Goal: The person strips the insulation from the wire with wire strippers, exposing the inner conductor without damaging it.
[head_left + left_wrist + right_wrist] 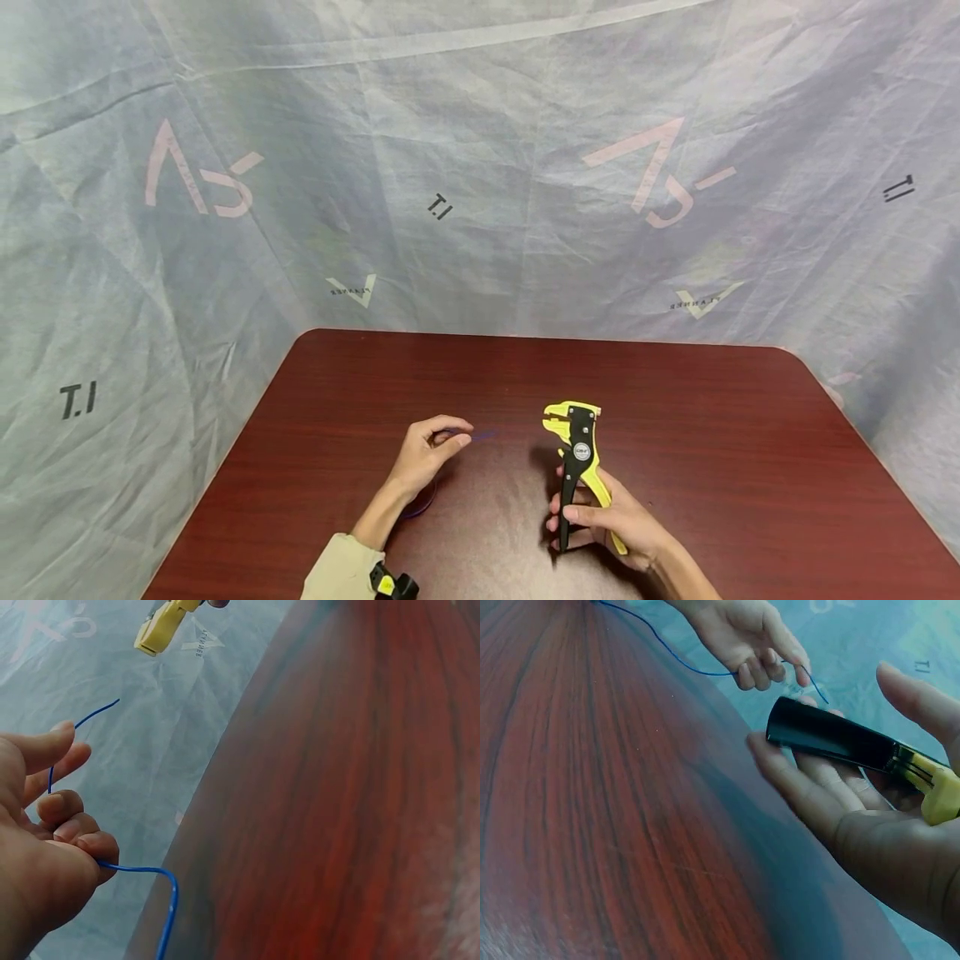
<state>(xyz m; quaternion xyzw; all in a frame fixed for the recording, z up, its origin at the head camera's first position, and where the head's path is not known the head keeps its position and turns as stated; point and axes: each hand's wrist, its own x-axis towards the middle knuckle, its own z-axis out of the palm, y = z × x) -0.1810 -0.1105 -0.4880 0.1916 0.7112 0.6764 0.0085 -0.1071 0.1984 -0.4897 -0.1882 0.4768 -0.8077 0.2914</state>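
Observation:
Between thumb and forefinger, my left hand (423,457) pinches a thin blue wire (97,711). Its short free end points toward the right side, and the other fingers curl round the wire lower down. From there the wire runs down to the table, where a loop of it shows under the left wrist in the head view. My right hand (621,521) holds a yellow and black wire stripper (581,446) by its handles, thumb in front and fingers behind. The tool stands upright, its jaws facing left, apart from the wire's tip.
Both hands are over a dark red wooden table (712,433) with rounded far corners. A pale printed sheet (480,250) hangs behind and along the sides. The left wrist wears a black strap with a small device (393,583) beside a beige sleeve (341,568).

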